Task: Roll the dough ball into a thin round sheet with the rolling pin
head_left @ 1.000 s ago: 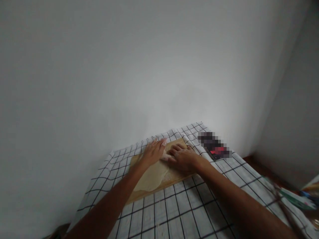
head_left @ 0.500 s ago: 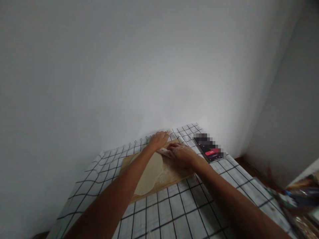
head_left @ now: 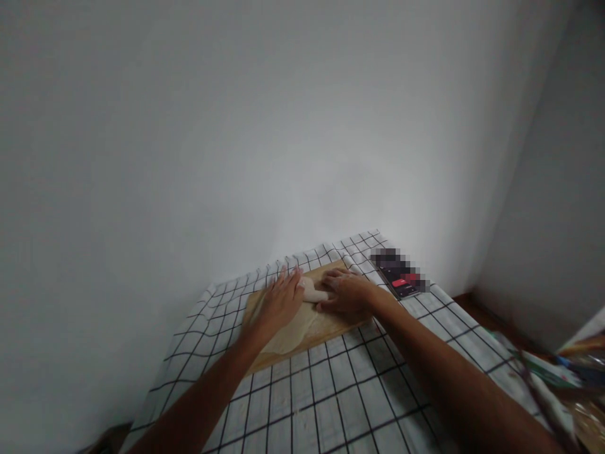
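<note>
A pale, floury rolling pin (head_left: 316, 295) lies across the wooden board (head_left: 338, 320), its middle showing between my hands. Under it is a thin, wide sheet of dough (head_left: 290, 334), partly covered by my left hand and forearm. My left hand (head_left: 283, 297) lies flat over the pin's left part, fingers stretched out towards the wall. At the pin's right end, my right hand (head_left: 347, 291) is curved over it, with the fingers on the far side and the thumb on the near side. Both ends of the pin are hidden.
A black-and-white checked cloth (head_left: 293, 400) covers the table. To the right of the board lies a phone (head_left: 401, 284) with a lit, partly blurred screen. The white wall (head_left: 283, 157) stands close behind the table. Plastic-wrapped items (head_left: 588, 410) are at the lower right.
My left hand has come back towards me from the board's far edge and lies flat over the pin. More of the pin shows between the hands. The view has shifted slightly.
</note>
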Demonstrator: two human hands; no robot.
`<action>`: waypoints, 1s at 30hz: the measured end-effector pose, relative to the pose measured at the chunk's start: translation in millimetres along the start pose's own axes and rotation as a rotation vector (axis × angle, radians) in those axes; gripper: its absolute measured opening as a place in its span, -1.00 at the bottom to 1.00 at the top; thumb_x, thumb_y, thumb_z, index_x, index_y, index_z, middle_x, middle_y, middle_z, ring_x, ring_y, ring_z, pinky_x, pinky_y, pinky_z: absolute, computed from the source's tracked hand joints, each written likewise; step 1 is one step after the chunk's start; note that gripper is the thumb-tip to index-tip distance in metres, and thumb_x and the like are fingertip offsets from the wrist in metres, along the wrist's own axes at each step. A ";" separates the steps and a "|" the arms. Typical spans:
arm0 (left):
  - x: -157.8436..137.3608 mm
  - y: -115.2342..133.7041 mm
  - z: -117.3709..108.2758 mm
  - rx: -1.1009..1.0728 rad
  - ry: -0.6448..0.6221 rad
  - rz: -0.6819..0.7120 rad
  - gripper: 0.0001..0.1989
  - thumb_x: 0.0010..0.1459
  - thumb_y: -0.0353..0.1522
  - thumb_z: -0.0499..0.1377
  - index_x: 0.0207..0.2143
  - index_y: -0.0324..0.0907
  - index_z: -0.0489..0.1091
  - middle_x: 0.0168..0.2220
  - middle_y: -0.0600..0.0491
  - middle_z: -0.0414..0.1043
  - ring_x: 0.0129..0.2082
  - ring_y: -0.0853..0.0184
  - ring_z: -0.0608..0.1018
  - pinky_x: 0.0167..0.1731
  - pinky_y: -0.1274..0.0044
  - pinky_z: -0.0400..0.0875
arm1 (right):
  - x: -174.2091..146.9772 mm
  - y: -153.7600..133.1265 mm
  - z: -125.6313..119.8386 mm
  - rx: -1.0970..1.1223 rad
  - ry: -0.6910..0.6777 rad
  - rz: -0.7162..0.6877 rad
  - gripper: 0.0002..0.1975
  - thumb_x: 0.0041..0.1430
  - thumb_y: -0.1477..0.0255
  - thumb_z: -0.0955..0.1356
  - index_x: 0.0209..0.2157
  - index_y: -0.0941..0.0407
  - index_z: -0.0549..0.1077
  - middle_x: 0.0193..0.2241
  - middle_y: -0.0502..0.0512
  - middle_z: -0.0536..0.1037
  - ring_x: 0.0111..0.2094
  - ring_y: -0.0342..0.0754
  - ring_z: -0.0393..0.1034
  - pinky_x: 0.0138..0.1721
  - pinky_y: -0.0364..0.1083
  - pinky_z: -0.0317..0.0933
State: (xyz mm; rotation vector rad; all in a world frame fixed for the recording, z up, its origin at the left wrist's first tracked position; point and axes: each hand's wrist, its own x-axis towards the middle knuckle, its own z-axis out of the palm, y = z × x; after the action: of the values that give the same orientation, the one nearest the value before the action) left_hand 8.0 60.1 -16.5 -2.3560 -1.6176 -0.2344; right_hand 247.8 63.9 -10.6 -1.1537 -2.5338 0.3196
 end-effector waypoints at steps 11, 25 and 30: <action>-131.8 29.8 -29.0 -0.028 0.183 0.097 -0.32 0.37 -0.34 -0.06 0.46 0.02 -0.23 0.37 0.02 0.18 0.36 0.15 0.26 0.30 0.17 0.29 | 2.7 15.2 -3.2 0.171 -0.205 -0.039 0.10 -0.14 -0.19 0.48 0.35 0.08 0.23 0.41 0.28 0.08 0.43 0.31 -0.17 0.37 0.25 -0.16; -29.4 -10.0 -0.2 -0.047 -0.020 0.118 -0.49 0.46 -0.29 -0.22 0.35 -0.21 0.15 0.38 -0.08 0.15 0.41 0.13 0.12 0.34 0.14 0.12 | 8.2 20.3 3.6 0.107 -0.123 -0.219 -0.58 0.40 0.11 0.24 0.14 -0.01 0.46 0.23 0.16 0.42 0.34 0.20 0.12 0.31 0.23 0.06; 19.0 -3.3 2.7 0.020 -0.119 0.050 -0.47 0.46 -0.23 -0.24 0.39 -0.09 0.09 0.42 -0.01 0.07 0.44 0.04 0.04 0.33 -0.01 -0.03 | 10.2 18.3 7.7 0.075 -0.044 -0.235 -0.67 0.44 0.31 0.21 0.09 0.04 0.50 0.17 0.21 0.48 0.28 0.18 0.23 0.23 0.24 0.18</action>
State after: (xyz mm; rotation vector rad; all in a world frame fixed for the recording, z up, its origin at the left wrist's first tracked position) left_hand 11.7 79.0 -13.2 -2.4337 -1.6017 -0.0690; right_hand 251.0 82.9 -21.7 -0.8194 -2.6371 0.3794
